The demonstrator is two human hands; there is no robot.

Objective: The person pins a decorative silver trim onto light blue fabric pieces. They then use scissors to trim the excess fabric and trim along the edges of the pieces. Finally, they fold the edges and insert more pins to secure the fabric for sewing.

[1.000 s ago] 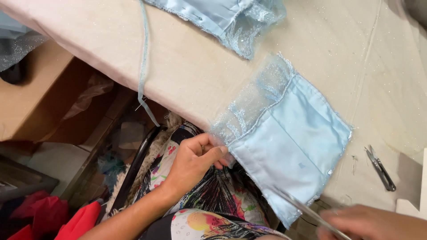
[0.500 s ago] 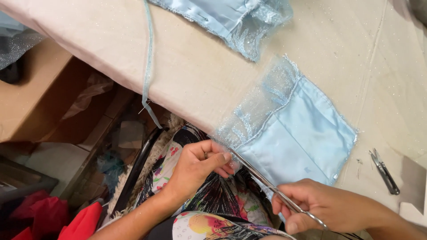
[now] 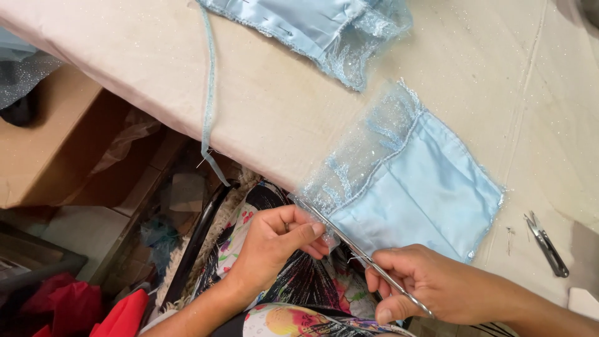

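Your left hand [image 3: 274, 240] has its grip clenched on the near corner of the blue satin piece [image 3: 415, 193], right where its sheer glittery trim [image 3: 355, 162] hangs over the front edge of the bench [image 3: 262, 100]. Your right hand [image 3: 430, 284] grips a long thin metal tool [image 3: 365, 256], its tip at that same pinched corner; whether it's scissors or tweezers, I cannot tell. Most of the piece lies flat on the bench, only the corner off the edge. A second blue garment [image 3: 318, 25] sits near the far edge, well apart. A blue ribbon [image 3: 209, 93] trails across and drops over the front edge to your left. Small snips [image 3: 548, 244] lie just right of the piece. Bare bench shows between the two garments. Below the edge, a cardboard box [image 3: 43, 150] and red cloth [image 3: 118, 315].
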